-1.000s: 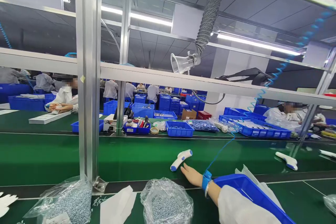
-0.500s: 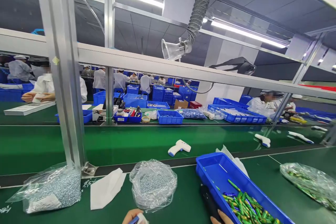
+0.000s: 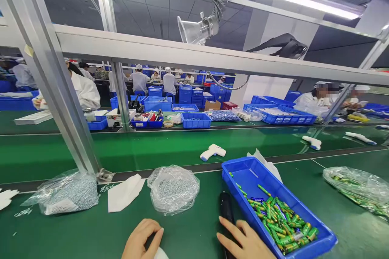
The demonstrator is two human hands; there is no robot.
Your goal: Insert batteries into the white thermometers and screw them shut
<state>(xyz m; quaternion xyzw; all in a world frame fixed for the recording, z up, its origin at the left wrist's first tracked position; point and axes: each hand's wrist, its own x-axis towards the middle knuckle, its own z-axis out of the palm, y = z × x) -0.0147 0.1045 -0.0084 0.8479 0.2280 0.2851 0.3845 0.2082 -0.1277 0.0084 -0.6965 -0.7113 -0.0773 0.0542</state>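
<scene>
Gripping one white piece (image 3: 161,254), with its axis too cut off to tell, in a curled left hand (image 3: 141,239) at the view's lower edge; then open room on bare green tabletop (image 3: 191,230); then spread, unclosed, with the right hand (image 3: 246,243) over one black tool (image 3: 225,208), pointing lengthwise away, beside one blue tray (image 3: 247,176).

Blue bin (image 3: 251,175) on green bench (image 3: 194,226)

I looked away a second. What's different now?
The right hand has drawn back from beside the nearest white device on the belt and now touches the black tool. The left hand, out of view before, has come in, holding a white item, mostly hidden. The near blue tray and middle clear bag stayed put.
</scene>
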